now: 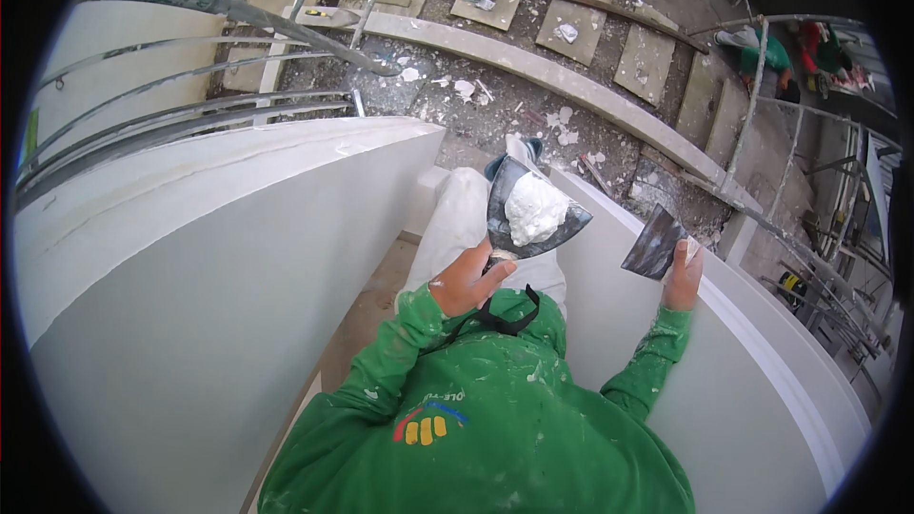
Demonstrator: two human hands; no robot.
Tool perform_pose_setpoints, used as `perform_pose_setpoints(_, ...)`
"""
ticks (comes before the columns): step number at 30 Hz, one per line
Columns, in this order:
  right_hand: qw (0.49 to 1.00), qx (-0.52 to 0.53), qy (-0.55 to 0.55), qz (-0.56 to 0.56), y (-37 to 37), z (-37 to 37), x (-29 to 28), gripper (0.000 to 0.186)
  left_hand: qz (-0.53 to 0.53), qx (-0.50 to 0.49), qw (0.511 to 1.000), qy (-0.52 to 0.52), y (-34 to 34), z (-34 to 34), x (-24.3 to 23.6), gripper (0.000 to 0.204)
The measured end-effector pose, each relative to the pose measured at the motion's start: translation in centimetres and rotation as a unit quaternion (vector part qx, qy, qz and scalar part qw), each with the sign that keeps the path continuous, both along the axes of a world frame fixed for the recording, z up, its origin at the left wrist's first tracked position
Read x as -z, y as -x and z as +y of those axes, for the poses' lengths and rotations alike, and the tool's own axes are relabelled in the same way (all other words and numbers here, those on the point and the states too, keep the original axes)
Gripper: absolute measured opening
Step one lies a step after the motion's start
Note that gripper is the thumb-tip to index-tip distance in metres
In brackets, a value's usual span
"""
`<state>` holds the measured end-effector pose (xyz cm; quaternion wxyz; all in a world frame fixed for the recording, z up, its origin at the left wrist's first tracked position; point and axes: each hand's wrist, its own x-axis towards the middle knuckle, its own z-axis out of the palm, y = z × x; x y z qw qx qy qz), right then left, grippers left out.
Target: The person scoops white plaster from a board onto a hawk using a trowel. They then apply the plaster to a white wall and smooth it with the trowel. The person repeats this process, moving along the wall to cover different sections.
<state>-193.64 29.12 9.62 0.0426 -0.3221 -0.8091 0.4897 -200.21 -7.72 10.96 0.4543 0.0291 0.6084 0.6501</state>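
My left hand [471, 281] grips the handle of a wide metal putty knife [500, 188] in front of my body, with a thick mound of white paste [533, 209] on its blade. My right hand [683, 276] holds a second flat blade [650, 240], smeared grey, above the white edge of the wall [752, 333] on my right. The handle of that blade is hidden by my fingers. My white-trousered leg [446, 205] shows behind the loaded knife, and paint spots cover my green sleeves.
A white curved parapet [190, 219] runs along my left, metal railings [238, 19] above it. Beyond lie debris-strewn steps with tiles [486, 9], a long pole [571, 0] and a concrete edge [533, 86]. Scaffold bars [762, 67] and a person in green [776, 52] are at upper right.
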Motion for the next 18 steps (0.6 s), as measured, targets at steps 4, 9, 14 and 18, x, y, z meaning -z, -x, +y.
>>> perform_pose_setpoints(4, 0.995, 0.044, 0.030, 0.079, -0.5, -1.1, -0.9, 0.038, 0.012, -0.014, 1.000, 0.003, 2.0, 1.7, 4.3, 0.037)
perform_pose_setpoints(9, 0.986, 0.080, 0.065, 0.131, 0.3, -1.3, 3.4, 0.034, -0.016, -0.078, 0.996, -0.050, 4.6, 6.4, 13.4, 0.043)
perform_pose_setpoints(14, 0.984, 0.029, 0.175, 0.032, -0.5, -2.2, 4.7, 0.032, 0.087, -0.013, 0.996, -0.016, 10.4, 8.7, 14.9, 0.045)
perform_pose_setpoints(18, 0.976, -0.041, 0.214, 0.019, -0.3, -4.0, 4.6, 0.033, 0.130, 0.025, 0.991, 0.010, 15.9, 9.5, 10.6, 0.038)
